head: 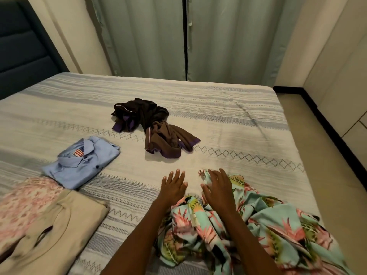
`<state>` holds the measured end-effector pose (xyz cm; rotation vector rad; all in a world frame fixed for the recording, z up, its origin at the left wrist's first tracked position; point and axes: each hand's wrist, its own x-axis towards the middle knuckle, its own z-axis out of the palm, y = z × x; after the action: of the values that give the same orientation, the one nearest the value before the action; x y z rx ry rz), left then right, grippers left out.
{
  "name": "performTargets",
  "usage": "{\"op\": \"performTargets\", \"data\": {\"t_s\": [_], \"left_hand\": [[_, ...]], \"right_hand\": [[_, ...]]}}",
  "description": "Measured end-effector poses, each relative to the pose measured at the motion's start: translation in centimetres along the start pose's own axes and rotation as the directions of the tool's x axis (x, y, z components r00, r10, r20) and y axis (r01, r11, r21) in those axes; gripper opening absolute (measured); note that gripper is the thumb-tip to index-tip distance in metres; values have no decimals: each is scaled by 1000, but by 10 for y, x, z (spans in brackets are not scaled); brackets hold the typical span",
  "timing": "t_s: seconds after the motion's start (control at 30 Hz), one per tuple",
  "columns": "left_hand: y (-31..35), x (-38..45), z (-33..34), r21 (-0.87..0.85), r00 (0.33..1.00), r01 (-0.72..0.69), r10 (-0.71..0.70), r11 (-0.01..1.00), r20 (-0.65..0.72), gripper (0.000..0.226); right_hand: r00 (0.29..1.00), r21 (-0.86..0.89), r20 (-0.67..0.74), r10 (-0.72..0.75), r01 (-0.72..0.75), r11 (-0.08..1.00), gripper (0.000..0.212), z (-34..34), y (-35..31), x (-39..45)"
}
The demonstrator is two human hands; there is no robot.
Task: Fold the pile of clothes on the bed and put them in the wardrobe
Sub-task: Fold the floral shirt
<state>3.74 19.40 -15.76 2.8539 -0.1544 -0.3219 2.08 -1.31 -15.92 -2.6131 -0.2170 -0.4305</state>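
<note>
- Head view: the bed has a striped cover with diamond patterns on it.
- The left hand lies flat on the cover with its fingers straight and spread. It holds nothing.
- The right hand rests on top of the flowery shirt. Its fingers are straight and spread, not gripping.
- The flowery shirt is crumpled at the near right edge of the bed, under and beside both arms.
- A dark brown and purple shirt lies in a messy heap in the middle of the bed, well apart from the hands.
- A blue shirt with a small flag patch sits folded on the left.
- A tan shirt lies folded at the near left, on a pink patterned cloth.
- Pale green curtains hang behind the bed.
- A dark headboard is at the far left.
</note>
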Motion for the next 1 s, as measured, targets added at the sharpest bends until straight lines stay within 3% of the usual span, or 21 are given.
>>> {"op": "performTargets", "data": {"t_s": [0.13, 0.23, 0.33, 0.47, 0.6, 0.7, 0.8, 0.93, 1.0], "left_hand": [[2, -54, -20, -302, 999, 17, -1, 953, 55, 72], [2, -103, -30, -366, 977, -26, 100, 930, 187, 60], [-11, -130, -30, -493, 997, -27, 56, 870, 44, 59], [-3, -159, -56, -564, 989, -38, -49, 825, -137, 31], [20, -179, -98, -590, 945, -182, -26, 787, -327, 26], [37, -186, -126, -520, 887, -247, -25, 818, -460, 20], [47, -189, -147, -334, 784, -243, -18, 911, -620, 17], [51, -196, -187, -43, 639, -147, 62, 988, -766, 13], [58, -200, -208, 18, 631, -130, 97, 991, -769, 13]], "right_hand": [[989, 100, -37, -142, 145, 984, 34, -41, -15, -35], [970, 124, 205, -129, 105, 987, 47, -58, -29, -61], [942, -8, 317, -113, 121, 993, 47, -68, -40, -85], [965, -43, 244, -93, 107, 993, 40, -90, -59, -107], [970, -93, 241, -5, 28, 995, 49, -107, -79, -118], [969, -104, 201, 145, -126, 987, 42, -113, -91, -129], [956, 5, 40, 290, -290, 957, 36, -124, -103, -139], [921, 132, -196, 336, -315, 940, 26, -180, -113, -121], [882, 203, -258, 394, -350, 915, 29, -222, -115, -99]]}}
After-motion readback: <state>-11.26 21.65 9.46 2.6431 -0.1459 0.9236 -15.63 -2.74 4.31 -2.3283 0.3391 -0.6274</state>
